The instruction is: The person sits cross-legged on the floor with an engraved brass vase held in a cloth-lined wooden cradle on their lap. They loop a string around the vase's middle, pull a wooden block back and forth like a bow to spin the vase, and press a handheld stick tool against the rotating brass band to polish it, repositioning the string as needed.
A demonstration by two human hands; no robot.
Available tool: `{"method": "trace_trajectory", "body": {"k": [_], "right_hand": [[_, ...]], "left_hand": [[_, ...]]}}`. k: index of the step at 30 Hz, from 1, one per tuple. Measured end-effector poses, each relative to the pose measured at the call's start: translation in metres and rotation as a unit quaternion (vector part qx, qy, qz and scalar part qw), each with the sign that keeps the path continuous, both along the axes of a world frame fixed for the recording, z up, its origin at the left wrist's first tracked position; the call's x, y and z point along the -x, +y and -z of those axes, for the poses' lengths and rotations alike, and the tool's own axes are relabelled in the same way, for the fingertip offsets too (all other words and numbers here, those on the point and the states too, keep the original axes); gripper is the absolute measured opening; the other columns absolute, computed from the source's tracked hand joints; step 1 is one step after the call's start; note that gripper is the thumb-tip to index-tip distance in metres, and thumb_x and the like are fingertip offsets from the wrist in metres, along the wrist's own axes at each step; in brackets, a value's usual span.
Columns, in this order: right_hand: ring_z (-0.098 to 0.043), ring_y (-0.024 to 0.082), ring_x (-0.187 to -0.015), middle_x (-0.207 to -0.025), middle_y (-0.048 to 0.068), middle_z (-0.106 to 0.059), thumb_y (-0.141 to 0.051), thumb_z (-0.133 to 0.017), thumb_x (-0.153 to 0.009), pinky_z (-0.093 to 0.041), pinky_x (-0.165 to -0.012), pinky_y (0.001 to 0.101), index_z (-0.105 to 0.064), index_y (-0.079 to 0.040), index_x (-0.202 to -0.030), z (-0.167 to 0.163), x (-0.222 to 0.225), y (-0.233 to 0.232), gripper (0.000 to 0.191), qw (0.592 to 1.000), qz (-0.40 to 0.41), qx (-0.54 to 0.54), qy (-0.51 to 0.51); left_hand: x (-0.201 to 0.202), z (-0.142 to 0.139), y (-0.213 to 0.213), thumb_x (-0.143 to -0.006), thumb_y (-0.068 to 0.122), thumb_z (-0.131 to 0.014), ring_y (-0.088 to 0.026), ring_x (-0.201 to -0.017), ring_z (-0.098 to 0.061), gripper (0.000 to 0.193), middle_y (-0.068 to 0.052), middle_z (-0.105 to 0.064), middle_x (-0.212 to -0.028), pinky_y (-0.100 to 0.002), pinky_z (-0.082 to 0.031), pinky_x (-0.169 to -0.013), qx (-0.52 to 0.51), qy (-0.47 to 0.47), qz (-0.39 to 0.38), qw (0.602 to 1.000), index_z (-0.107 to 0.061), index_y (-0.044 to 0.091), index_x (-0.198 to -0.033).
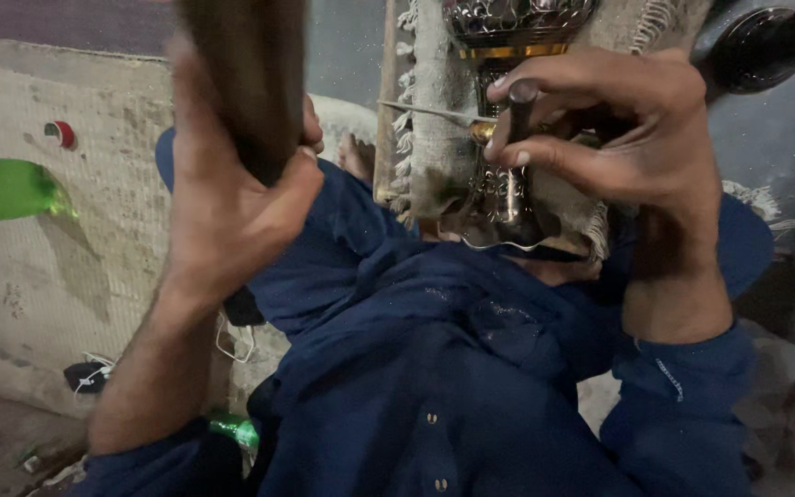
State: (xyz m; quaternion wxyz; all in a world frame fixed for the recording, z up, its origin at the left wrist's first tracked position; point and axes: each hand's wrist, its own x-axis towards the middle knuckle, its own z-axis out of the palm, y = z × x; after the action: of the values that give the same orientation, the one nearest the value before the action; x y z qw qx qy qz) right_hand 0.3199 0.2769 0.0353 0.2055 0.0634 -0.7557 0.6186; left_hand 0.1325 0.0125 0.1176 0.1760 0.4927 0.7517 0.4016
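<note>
Dark wood fills the top of the scene where our left hand (232, 175) is wrapped around a thick mallet handle (248, 74), fingers curled tight about it and the thumb pressed across the front. The handle is raised and blurred, and its upper end runs out of the picture, so we cannot see the head.

Our right hand (614, 129) sits far and to the right, pinching a short dark punch (519, 106) between thumb and fingertips, the rest of the fingers bent over it. The punch stands nearly upright, its lower end against an ornate metal vessel (505, 179) with a gold band and a silvery, patterned stem. That vessel rests on a piece of coarse fringed cloth (434, 138) draped over our lap, just beyond the blue tunic (434, 368). A thin metal rod (425, 112) reaches in from the left to the vessel's stem.

At the left edge a green bottle (6, 189) lies on a pale, worn mat (75, 276), with a small red cap (63, 133) farther back. Near the left elbow lie a white cable (232, 345) and a small dark object we cannot identify.
</note>
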Motion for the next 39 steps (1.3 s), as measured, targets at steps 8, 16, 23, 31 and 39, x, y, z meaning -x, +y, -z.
{"method": "trace_trajectory", "body": {"k": [8,16,23,31,39], "right_hand": [[-0.077,0.023,-0.099,-0.103,0.017,-0.074,-0.002,-0.083,-0.093,-0.066,-0.080,0.0276,-0.063,0.004,-0.128,0.005,0.003,0.002,0.042,0.999,0.005,-0.026,0.048],[-0.077,0.024,-0.099,-0.108,0.018,-0.074,-0.004,-0.084,-0.091,-0.067,-0.082,0.0293,-0.064,0.003,-0.128,0.005,0.000,-0.001,0.043,0.998,0.021,-0.034,0.052],[-0.077,0.025,-0.099,-0.107,0.018,-0.075,-0.002,-0.083,-0.093,-0.067,-0.085,0.0319,-0.065,0.003,-0.128,0.010,-0.001,0.002,0.040,0.998,0.020,-0.037,0.038],[-0.079,0.022,-0.096,-0.105,0.015,-0.077,-0.001,-0.080,-0.094,-0.068,-0.083,0.0291,-0.066,0.001,-0.127,0.004,0.002,0.004,0.036,1.000,-0.004,0.002,0.010],[-0.079,0.020,-0.099,-0.107,0.015,-0.077,-0.001,-0.082,-0.096,-0.067,-0.086,0.0276,-0.066,0.002,-0.132,0.011,-0.003,0.004,0.039,1.000,0.002,-0.001,0.018]], "left_hand": [[0.008,-0.014,0.008,-0.095,-0.005,-0.077,-0.035,-0.125,-0.063,0.075,-0.017,-0.059,-0.133,-0.043,-0.056,-0.108,0.097,0.218,0.040,0.970,-0.038,0.014,-0.156],[0.009,-0.021,0.013,-0.090,-0.007,-0.076,-0.037,-0.118,-0.058,0.077,-0.017,-0.057,-0.126,-0.046,-0.049,-0.104,0.072,0.258,0.052,0.962,-0.042,0.015,-0.155],[0.013,-0.025,0.016,-0.088,-0.010,-0.074,-0.033,-0.107,-0.057,0.078,-0.014,-0.056,-0.113,-0.045,-0.049,-0.097,0.084,0.279,0.052,0.955,-0.045,0.016,-0.155],[0.015,-0.030,0.021,-0.085,-0.010,-0.073,-0.034,-0.106,-0.057,0.075,-0.014,-0.057,-0.112,-0.046,-0.048,-0.095,0.083,0.287,0.063,0.952,-0.049,0.013,-0.152],[0.016,-0.032,0.025,-0.085,-0.007,-0.074,-0.036,-0.107,-0.056,0.071,-0.015,-0.055,-0.111,-0.049,-0.048,-0.097,0.101,0.310,0.069,0.943,-0.051,0.012,-0.148]]}}
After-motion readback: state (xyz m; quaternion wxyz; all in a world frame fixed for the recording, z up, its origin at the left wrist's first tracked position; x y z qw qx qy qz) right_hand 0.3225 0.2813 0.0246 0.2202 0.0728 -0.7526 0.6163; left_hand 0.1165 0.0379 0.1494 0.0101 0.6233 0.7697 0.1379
